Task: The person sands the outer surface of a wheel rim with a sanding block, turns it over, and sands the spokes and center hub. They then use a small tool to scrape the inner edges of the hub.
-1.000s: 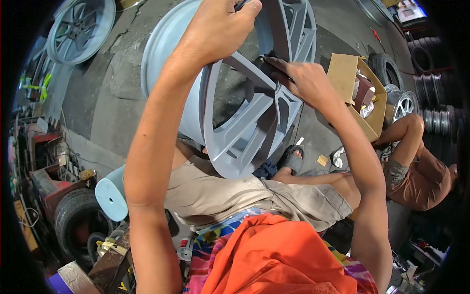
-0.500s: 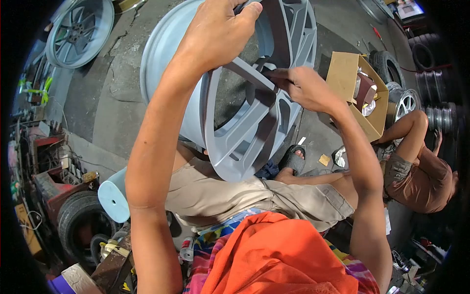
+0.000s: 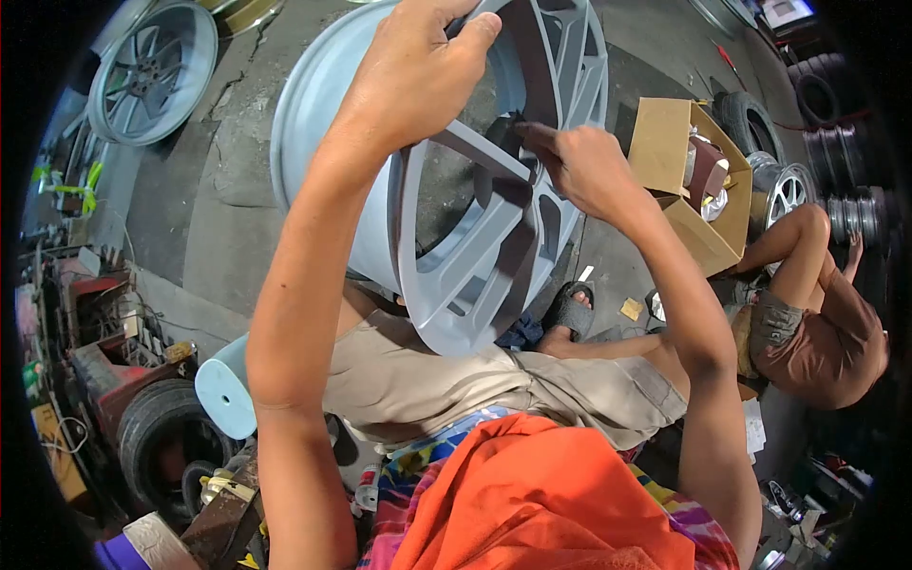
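Note:
A grey alloy wheel rim (image 3: 472, 275) stands tilted upright in front of me, its lower edge by my lap. My left hand (image 3: 418, 81) is closed over the upper part of the rim's spoked face, and some of its fingers are cut off or hidden. Near the middle of the spokes is my right hand (image 3: 584, 166), its fingers pressed together and reaching to the hub area. Something small and dark shows by its fingertips; I cannot make out what it is.
An open cardboard box (image 3: 660, 147) with wrapped items stands right. Beyond it another person (image 3: 817, 332) sits bent over near stacked rims (image 3: 855, 218). Another rim (image 3: 152, 71) lies upper left; a tyre (image 3: 171, 442) and a pale blue roll (image 3: 226, 394) are at lower left.
My right hand has shifted slightly at the hub, with its fingertips moving up a little. The left hand keeps its hold and the rim has barely moved.

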Motion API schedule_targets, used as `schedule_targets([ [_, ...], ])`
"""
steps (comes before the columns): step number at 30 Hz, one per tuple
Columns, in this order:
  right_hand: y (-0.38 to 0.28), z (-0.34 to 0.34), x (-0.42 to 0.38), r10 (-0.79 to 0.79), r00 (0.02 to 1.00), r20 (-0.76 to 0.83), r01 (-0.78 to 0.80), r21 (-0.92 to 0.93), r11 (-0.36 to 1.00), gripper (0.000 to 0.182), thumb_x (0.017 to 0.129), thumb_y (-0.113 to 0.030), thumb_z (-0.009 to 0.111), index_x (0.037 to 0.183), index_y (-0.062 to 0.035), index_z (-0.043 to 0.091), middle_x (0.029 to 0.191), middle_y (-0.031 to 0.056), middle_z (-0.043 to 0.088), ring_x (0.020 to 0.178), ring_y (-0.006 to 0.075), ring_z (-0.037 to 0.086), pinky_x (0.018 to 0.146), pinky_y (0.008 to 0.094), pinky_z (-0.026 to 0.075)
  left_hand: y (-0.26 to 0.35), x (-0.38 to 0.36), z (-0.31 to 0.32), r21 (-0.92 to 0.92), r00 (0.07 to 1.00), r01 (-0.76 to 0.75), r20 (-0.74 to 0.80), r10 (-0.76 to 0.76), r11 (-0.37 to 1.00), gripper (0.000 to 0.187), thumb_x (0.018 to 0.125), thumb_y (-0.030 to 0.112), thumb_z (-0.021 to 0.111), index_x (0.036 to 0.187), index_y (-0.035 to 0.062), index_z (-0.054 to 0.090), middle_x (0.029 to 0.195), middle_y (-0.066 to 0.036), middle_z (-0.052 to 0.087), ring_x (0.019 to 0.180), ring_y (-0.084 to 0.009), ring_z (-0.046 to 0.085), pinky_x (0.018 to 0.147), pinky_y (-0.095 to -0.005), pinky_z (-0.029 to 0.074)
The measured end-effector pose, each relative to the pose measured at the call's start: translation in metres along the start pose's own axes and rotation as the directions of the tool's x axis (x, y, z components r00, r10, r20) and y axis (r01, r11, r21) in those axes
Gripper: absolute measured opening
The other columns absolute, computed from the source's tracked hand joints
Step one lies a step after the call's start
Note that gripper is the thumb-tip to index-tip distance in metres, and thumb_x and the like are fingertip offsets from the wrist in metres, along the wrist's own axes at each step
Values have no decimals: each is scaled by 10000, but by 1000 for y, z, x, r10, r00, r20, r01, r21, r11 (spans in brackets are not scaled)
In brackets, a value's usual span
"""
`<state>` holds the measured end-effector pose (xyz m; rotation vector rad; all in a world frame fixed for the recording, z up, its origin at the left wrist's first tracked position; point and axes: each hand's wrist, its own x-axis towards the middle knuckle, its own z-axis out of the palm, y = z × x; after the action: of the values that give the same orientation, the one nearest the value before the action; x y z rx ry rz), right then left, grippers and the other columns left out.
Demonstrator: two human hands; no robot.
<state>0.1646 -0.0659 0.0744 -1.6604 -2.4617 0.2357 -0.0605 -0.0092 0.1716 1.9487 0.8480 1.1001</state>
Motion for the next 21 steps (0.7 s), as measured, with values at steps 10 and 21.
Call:
schedule_targets([
  [10, -6, 8, -16, -81, 993, -89, 95, 167, 981, 323, 901, -128, 598, 1197, -157, 724, 696, 208, 666, 686, 406, 679, 628, 507, 534, -7, -2, 1, -42, 1000, -14, -1, 14, 999, 356, 1028, 99, 511, 1331, -60, 612, 1238, -189, 711, 1142, -213, 642, 1010, -327, 461],
  [21, 7, 2, -1, 16, 999, -34, -20, -126, 992, 373, 868, -117, 617, 1221, -151, 732, 698, 212, 677, 673, 394, 688, 627, 493, 548, -14, 2, 4, -16, 1000, -30, 4, 31, 999, 358, 1023, 99, 520, 1331, -60, 612, 1240, -179, 712, 1146, -206, 639, 1008, -326, 459],
])
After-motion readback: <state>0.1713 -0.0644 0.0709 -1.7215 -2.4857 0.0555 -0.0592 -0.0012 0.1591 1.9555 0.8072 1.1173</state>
